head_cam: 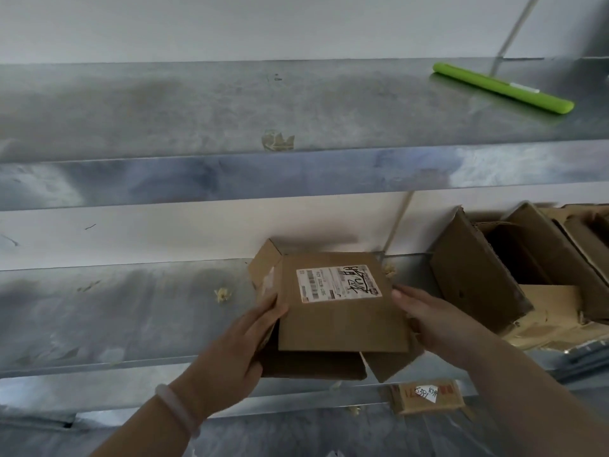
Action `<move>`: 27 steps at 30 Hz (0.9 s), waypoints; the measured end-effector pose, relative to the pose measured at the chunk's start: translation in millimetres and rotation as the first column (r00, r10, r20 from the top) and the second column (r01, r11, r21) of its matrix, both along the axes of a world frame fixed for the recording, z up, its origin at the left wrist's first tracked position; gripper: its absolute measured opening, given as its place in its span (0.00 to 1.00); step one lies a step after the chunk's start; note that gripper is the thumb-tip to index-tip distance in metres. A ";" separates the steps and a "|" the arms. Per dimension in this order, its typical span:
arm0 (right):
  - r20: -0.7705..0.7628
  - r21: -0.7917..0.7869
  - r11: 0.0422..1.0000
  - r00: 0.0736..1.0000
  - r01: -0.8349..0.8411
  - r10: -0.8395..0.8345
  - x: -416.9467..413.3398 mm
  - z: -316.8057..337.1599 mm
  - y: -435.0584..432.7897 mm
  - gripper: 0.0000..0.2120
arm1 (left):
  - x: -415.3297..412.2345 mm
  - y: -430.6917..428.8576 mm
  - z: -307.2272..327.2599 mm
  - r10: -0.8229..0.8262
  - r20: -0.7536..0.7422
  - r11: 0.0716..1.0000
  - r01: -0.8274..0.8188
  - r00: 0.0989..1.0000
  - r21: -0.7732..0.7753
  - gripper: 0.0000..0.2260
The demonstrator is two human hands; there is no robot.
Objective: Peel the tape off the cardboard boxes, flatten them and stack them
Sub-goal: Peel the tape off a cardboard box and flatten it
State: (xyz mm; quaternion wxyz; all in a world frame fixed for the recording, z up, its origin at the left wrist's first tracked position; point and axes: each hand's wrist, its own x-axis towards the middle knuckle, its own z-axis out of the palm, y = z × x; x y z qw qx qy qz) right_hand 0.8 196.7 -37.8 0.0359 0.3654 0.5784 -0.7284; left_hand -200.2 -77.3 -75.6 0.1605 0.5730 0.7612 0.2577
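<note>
Both the left hand (pixel 230 351) and right hand (pixel 438 321) clamped fingers on the cardboard box (pixel 339 311) edges. Bare shelf (pixel 115 308) lay leftward; opened boxes (pixel 514 268) crowded the right.

head view, close (facing shelves (pixel 296 179))

We see both forearms bare, with no sleeves reaching into view. Our left hand (pixel 237 351) has a pale, translucent bangle (pixel 178 410) round its wrist, smooth and plain. Our right hand (pixel 438 321) wears nothing: no ring, watch or glove shows on it.
</note>
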 end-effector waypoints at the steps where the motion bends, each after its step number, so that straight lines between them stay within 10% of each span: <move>1: 0.074 0.096 0.995 0.997 0.015 -0.023 -3.6 -4.0 -2.5 0.29 | 2.6 -1.1 -4.0 -0.019 -0.026 1.000 0.019 0.999 -0.004 0.40; 8: 0.193 0.337 0.938 0.969 0.085 -0.157 -12.5 -36.0 -18.5 0.27 | 11.5 -1.7 -26.3 0.073 0.123 0.997 -0.071 0.990 -0.023 0.39; 14: 0.051 0.424 0.904 0.994 0.062 -0.092 -6.2 -27.8 -24.9 0.27 | 0.1 37.7 -11.2 0.426 0.648 0.866 -0.492 0.631 -0.090 0.68; 21: -0.124 0.410 0.910 0.992 0.065 -0.015 -2.6 -8.3 -20.1 0.36 | -10.1 42.6 -4.3 0.422 0.511 0.809 -0.566 0.749 0.161 0.67; 27: -0.357 0.041 0.947 0.890 0.319 -0.285 -4.9 20.7 -3.9 0.22 | -1.8 40.2 8.5 0.398 0.011 0.877 -0.384 0.917 0.290 0.65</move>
